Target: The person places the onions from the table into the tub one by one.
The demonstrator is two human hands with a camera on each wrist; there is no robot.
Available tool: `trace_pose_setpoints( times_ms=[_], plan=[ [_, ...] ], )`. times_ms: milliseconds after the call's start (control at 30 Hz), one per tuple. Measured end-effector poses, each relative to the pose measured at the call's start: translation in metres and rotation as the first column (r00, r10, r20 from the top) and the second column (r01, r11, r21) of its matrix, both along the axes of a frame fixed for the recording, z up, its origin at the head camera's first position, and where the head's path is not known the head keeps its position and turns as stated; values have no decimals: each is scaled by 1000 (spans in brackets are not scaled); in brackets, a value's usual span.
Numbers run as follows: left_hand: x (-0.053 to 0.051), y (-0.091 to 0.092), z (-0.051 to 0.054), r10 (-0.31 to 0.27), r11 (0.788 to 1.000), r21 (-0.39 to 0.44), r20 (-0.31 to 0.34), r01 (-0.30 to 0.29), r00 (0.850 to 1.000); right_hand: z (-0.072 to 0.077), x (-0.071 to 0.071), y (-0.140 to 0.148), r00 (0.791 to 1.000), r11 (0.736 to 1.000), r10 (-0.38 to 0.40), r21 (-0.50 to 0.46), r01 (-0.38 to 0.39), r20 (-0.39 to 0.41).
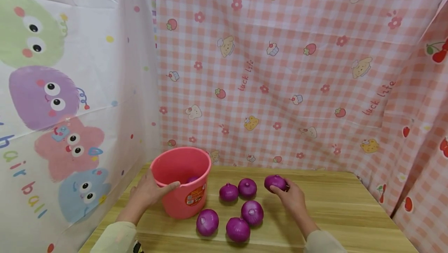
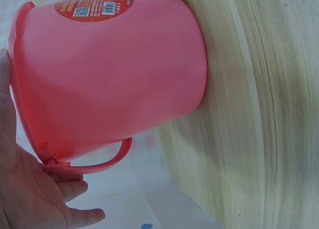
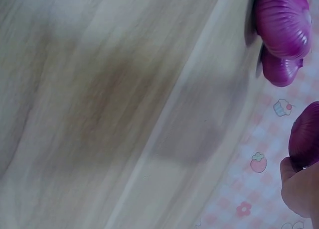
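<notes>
A pink plastic bucket (image 1: 182,202) stands on the left of the table, its inside partly seen, with a purple onion (image 1: 192,179) in it. My left hand (image 1: 148,187) rests against the bucket's rim on its left, the thumb stretched along the near side. In the left wrist view the fingers (image 2: 84,217) extend loosely beside the bucket's handle (image 2: 107,163). My right hand (image 1: 292,198) holds a purple onion (image 1: 274,183) between thumb and fingers, right of the others. The right wrist view shows this onion (image 3: 305,134) at its right edge, partly cut off.
Several purple onions lie on the wooden table (image 1: 336,206) between bucket and right hand, among them one near the front (image 1: 207,222) and one at the back (image 1: 247,188). A pink checked cloth (image 1: 280,70) hangs behind; a white printed cloth (image 1: 122,89) hangs on the left.
</notes>
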State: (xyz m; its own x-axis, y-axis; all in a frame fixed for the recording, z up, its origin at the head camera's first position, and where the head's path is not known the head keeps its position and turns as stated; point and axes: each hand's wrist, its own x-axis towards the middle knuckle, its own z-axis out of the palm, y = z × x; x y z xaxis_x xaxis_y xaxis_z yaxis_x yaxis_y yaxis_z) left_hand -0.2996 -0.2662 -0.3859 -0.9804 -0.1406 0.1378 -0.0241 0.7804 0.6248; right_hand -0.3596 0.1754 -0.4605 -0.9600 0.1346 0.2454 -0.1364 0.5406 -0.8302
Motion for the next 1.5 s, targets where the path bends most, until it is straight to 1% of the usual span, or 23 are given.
trace_pose_setpoints(
  times_ms=[300,567,733,967,1267,1500],
  plan=[
    [0,0,0,4,1000,-6,-1,-4,1000,7,-2,-17,1000,1000,4,-17,-4,-26],
    [0,0,0,10,1000,-2,10,-10,1000,16,0,-33,1000,998,30,-61,-30,-5],
    [0,-1,-1,12,1000,-5,16,-12,1000,22,1,-45,999,997,36,-74,-38,-29],
    [1,0,0,9,1000,-5,10,-9,1000,34,1,-61,994,987,79,-133,-88,-70],
    [1,0,0,5,1000,0,11,-5,1000,45,1,-79,993,973,100,-204,-112,-68],
    [-1,0,0,0,1000,-3,11,0,1000,50,2,-91,989,971,118,-197,-134,-87]
  ],
)
